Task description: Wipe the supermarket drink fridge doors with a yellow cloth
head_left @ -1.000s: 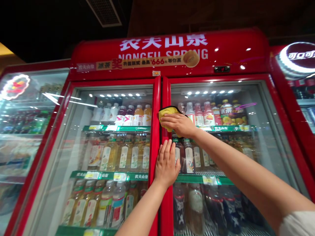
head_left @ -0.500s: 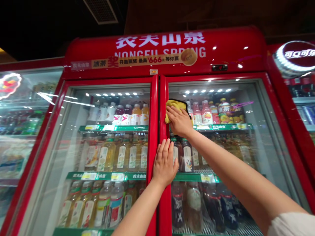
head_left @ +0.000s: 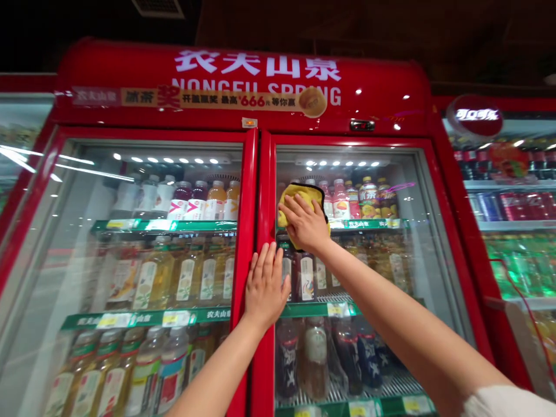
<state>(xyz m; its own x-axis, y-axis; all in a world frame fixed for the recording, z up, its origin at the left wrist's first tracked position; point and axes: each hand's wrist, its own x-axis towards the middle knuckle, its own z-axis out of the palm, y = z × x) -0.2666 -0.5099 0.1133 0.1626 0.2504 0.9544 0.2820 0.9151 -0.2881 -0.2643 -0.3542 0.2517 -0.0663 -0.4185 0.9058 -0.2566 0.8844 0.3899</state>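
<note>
A yellow cloth with a dark edge [head_left: 315,194] lies against the upper left glass of the right door [head_left: 417,249] of a red drinks fridge. My right hand [head_left: 305,221] presses flat on this cloth, fingers pointing up and left. Lower down, my left hand [head_left: 266,284] rests on the red door frame where the two doors meet, its fingers stretched upward and nothing in it. Part of the cloth is hidden under my right hand.
Bottles stand on shelves behind the glass of the left door [head_left: 82,260] and the right door. A red header [head_left: 382,92] with white lettering runs above. Another fridge with a round lit sign [head_left: 475,114] stands at the right.
The view has swung right, so the fridge sits further left. My right hand and the cloth have shifted slightly right on the glass, off the door frame. My left hand stays on the frame.
</note>
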